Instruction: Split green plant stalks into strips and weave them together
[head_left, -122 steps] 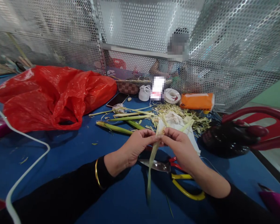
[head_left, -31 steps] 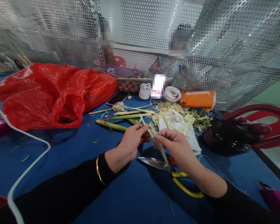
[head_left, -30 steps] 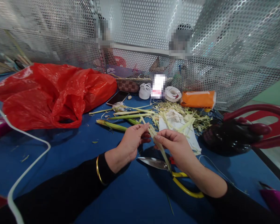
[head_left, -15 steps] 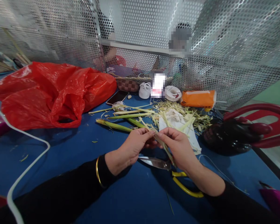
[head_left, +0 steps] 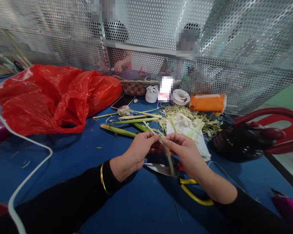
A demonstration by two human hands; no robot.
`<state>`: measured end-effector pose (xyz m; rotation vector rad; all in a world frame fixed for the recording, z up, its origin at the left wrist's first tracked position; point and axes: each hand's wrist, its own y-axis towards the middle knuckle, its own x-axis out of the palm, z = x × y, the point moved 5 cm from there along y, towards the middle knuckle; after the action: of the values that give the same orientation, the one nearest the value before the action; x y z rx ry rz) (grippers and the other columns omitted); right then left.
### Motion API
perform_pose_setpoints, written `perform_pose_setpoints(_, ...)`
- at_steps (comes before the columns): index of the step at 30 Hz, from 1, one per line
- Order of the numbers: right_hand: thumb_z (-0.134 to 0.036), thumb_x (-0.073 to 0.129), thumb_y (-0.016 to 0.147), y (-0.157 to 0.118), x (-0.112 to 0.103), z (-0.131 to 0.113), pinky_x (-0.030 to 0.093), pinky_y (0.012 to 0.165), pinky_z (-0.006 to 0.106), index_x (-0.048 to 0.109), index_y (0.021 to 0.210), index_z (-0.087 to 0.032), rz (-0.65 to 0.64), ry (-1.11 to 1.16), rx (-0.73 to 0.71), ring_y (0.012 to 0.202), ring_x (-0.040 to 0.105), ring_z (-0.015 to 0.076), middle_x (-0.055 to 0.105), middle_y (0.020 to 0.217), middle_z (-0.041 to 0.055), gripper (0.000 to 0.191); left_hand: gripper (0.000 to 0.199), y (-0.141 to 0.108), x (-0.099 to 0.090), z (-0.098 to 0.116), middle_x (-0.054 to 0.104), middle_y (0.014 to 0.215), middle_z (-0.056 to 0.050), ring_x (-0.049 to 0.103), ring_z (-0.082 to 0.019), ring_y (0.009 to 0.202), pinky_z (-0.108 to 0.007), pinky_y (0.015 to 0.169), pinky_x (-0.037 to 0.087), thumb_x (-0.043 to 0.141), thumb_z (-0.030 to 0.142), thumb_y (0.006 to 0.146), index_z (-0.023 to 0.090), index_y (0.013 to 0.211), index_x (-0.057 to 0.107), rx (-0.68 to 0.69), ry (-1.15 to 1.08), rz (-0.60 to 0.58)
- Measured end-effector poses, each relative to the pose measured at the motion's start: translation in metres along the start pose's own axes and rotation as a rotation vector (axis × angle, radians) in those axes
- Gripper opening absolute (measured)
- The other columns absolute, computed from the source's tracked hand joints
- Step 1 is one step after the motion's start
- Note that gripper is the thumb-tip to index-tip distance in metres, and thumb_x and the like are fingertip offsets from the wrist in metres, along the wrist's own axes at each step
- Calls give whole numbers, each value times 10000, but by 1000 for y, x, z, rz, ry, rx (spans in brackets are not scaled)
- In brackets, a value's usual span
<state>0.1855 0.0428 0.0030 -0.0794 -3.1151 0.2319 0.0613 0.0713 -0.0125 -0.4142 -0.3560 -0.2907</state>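
My left hand [head_left: 134, 154] and my right hand [head_left: 189, 154] meet above the middle of the blue table, both closed in a pinch on a thin, pale green plant strip [head_left: 170, 159]. The strip's lower end hangs down between the hands; its exact kind I cannot tell. Beneath them lie scissors with steel blades [head_left: 157, 168] and yellow handles [head_left: 195, 197]. Beyond my left hand are several green stalks [head_left: 119, 130]. Past my right hand, a white sheet [head_left: 203, 149] carries cut pieces, beside a heap of plant shreds [head_left: 211, 126].
A red plastic bag [head_left: 46, 97] spreads over the left side, with a white cable [head_left: 42, 165] in front. A dark pot [head_left: 236, 143] stands right. At the back are a phone [head_left: 123, 101], a tape roll [head_left: 181, 97] and an orange packet [head_left: 207, 103]. People sit behind the perforated screen [head_left: 146, 29].
The strip's lower end has swung left, away from my right palm, and now hangs across the scissor blades. Behind the screen, one person has shifted to the right.
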Motion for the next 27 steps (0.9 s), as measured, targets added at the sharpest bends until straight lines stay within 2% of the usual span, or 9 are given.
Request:
perform_pose_setpoints(4,-374,757,669,-1,1,-1,382,510,233,603,665,-177,5,-5,-9,496,501,99,585,522,-35,249,149,1,-2,1,622,591,-14,569,-93,501,-195,506,455,661,209,794,114,690,613,33,9,28)
perform_pose_setpoints(11,-339,741,692,-5,1,-5,360,481,230,609,652,-190,42,14,-61,487,481,97,587,533,-39,203,150,2,-3,-2,638,596,-25,578,-101,518,-209,519,451,675,235,779,111,705,635,30,29,13)
perform_pose_setpoints(19,-381,743,681,-4,1,-4,444,527,246,627,697,-189,19,-3,24,514,556,112,609,560,-33,225,131,2,-6,2,626,598,-10,570,-86,508,-191,501,452,652,183,804,114,696,622,14,11,105)
perform_pose_setpoints(23,-356,773,645,-3,2,-5,446,533,249,621,687,-182,-16,-1,55,496,562,109,611,553,-36,234,155,2,-8,6,603,577,4,567,-84,510,-193,506,466,640,176,819,120,680,599,34,3,143)
perform_pose_setpoints(27,-332,739,676,-2,1,-5,434,535,251,616,650,-181,13,-1,-8,490,542,107,600,513,-34,196,205,1,-7,6,610,600,-3,576,-95,526,-214,523,480,673,269,804,125,677,599,40,-25,116)
